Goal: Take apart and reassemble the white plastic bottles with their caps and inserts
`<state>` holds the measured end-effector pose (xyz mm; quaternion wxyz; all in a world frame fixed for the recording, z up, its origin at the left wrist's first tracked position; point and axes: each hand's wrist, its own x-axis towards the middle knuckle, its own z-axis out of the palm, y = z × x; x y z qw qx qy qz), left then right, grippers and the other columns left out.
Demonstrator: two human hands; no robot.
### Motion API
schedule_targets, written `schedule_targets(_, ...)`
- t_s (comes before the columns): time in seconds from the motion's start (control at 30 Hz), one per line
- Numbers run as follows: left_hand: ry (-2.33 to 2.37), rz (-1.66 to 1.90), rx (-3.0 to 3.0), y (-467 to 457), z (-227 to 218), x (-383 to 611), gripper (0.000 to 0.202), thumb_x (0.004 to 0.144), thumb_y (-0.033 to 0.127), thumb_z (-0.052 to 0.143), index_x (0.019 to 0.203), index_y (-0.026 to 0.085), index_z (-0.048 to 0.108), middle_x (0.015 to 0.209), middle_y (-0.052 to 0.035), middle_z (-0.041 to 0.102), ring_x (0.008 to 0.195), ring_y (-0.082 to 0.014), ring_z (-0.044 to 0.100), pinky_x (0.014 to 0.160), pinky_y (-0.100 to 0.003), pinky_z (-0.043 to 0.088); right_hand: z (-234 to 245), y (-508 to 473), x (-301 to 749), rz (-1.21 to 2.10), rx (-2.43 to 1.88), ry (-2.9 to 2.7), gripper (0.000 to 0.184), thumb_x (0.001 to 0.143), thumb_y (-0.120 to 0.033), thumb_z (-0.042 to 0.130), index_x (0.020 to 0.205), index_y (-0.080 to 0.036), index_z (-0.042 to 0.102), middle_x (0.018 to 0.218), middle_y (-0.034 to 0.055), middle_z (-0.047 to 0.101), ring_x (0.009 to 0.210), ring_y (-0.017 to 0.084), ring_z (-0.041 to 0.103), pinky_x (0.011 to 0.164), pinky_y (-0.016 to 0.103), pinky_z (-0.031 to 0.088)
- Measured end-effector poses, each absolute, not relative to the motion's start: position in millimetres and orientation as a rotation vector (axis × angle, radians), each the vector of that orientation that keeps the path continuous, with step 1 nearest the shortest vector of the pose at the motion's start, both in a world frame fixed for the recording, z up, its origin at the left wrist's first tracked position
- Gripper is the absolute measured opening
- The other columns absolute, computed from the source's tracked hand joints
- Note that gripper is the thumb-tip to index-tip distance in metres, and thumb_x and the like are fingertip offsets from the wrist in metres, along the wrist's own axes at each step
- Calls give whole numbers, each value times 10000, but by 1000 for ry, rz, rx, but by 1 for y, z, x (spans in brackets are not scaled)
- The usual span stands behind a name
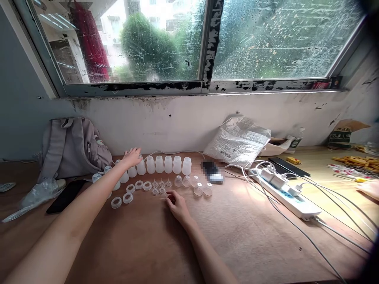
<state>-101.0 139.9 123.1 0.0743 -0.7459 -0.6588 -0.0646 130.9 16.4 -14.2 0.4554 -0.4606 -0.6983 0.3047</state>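
Note:
My left hand (132, 157) reaches across to the back row, its fingers closed around the top of a small frosted plastic bottle (141, 167). Part of that grip is hidden. More bottles (168, 164) of the same kind stand upright to its right, and others are partly covered by my left forearm. Loosely curled on the table, my right hand (177, 207) has thumb and index finger slightly apart. Just beyond it lie several clear nipple-like parts (162, 190). White rings (128, 197) lie to the left, and clear domed caps (198, 190) to the right.
A grey backpack (74, 146), a plastic bag (41, 195) and a black phone (66, 196) are at left. To the right are a silvery bubble bag (238, 140) and a power strip (287, 197) with trailing cables. Another person's hand (368, 190) shows at the right edge.

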Motion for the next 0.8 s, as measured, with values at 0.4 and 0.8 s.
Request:
schedule_targets(0.4,-1638,-127,-2204,-2,46,-117,288,742,372,438,846,136,566,892,-131,548,889,-275,463,745,-384,328,-31,27,126,519,-1216,-1846,243,730,-171,436,956,-166,527,832,51,559,730,151,533,716,282,425)
schedule_targets(0.8,-2159,-2092,-2174,-5,3,-65,267,756,448,419,796,185,446,814,-55,585,702,-175,591,634,-309,441,-26,50,112,302,-1306,-1977,118,756,-252,460,834,-191,523,881,52,535,740,154,538,671,269,393)
